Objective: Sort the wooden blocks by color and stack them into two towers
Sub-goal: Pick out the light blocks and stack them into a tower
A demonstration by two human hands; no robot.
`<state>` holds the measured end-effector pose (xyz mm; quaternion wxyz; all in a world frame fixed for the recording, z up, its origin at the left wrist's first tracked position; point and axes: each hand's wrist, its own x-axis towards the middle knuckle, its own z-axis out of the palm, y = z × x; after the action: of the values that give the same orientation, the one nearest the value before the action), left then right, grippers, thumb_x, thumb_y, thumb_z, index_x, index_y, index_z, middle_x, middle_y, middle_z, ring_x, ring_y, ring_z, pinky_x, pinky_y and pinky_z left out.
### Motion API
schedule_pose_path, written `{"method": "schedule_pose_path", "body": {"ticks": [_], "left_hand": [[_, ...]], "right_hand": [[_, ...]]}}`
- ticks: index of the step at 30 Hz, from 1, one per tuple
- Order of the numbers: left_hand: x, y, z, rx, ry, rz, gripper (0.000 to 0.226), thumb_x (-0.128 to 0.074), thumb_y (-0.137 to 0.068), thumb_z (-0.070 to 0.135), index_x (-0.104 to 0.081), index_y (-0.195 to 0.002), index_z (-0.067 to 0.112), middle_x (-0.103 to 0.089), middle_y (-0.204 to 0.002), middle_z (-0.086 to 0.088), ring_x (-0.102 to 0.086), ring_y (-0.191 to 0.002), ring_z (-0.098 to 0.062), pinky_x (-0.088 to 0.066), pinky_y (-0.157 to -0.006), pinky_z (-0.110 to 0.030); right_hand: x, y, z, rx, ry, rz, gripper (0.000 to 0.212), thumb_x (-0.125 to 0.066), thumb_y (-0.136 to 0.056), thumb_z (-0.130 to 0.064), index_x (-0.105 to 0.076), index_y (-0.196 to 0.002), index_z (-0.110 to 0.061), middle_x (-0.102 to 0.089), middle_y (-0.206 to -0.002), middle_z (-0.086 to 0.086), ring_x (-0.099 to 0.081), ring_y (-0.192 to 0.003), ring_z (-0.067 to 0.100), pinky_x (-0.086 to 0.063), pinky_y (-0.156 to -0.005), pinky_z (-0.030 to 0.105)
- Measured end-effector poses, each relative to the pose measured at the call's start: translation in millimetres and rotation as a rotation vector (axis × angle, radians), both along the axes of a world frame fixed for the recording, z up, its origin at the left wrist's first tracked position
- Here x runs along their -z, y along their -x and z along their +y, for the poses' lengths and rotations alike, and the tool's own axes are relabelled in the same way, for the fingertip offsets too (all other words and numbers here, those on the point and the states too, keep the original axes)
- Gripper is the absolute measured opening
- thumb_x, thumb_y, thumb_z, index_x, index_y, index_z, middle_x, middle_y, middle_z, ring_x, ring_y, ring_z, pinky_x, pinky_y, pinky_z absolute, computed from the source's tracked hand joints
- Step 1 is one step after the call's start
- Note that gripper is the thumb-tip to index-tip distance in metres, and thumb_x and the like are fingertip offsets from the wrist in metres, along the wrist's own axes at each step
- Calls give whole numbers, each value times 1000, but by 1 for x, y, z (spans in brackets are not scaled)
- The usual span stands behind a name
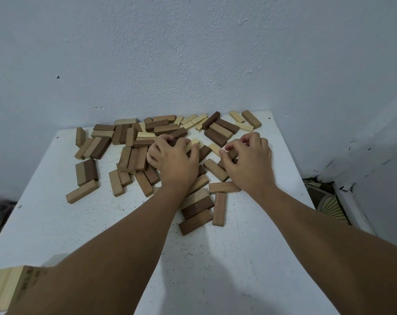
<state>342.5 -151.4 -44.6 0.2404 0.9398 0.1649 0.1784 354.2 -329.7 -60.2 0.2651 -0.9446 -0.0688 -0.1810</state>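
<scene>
One pale stack (4, 288) lies nearest; left hand (173, 161) and right hand (247, 161), two curled grips, clutch scattered blocks (133, 155) on the worktop (215, 269).

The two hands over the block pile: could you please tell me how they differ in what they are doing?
The left hand lies in the thick of the pile, fingers curled round a pale block; the right hand sits at the sparser right side, thumb and finger pinching another pale block's end. The left covers several blocks; the right covers fewer. Both reach palm down over the white table.
</scene>
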Motion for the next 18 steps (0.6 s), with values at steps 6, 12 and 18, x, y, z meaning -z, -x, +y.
{"method": "schedule_pose_path", "body": {"ticks": [6, 12, 18], "left_hand": [[-5, -1, 2, 46, 59, 95, 40, -63, -90, 63, -72, -119, 37, -32, -138, -1, -19, -135, -31, -1, -121, -49], [-31, -11, 6, 60, 15, 275, 47, -66, -83, 75, -73, -117, 44, -32, -142, 0, -23, -137, -33, -8, -122, -49], [-53, -20, 6, 185, -267, 371, 48, -66, -84, 73, -74, -120, 43, -38, -143, -3, -25, -137, -36, -10, -119, -53]], "right_hand": [[0, -1, -1, -32, 30, 23, 32, -59, -92, -60, -76, -112, -41, -49, -121, -2, -44, -111, 21, -39, -101, 41], [-3, -2, -3, -78, -18, 60, 44, -54, -85, -67, -75, -114, -42, -50, -122, -5, -46, -113, 18, -44, -101, 45], [-4, -1, -5, -92, -49, 72, 35, -61, -87, -65, -76, -109, -43, -49, -120, -6, -46, -113, 17, -45, -101, 44]]}}
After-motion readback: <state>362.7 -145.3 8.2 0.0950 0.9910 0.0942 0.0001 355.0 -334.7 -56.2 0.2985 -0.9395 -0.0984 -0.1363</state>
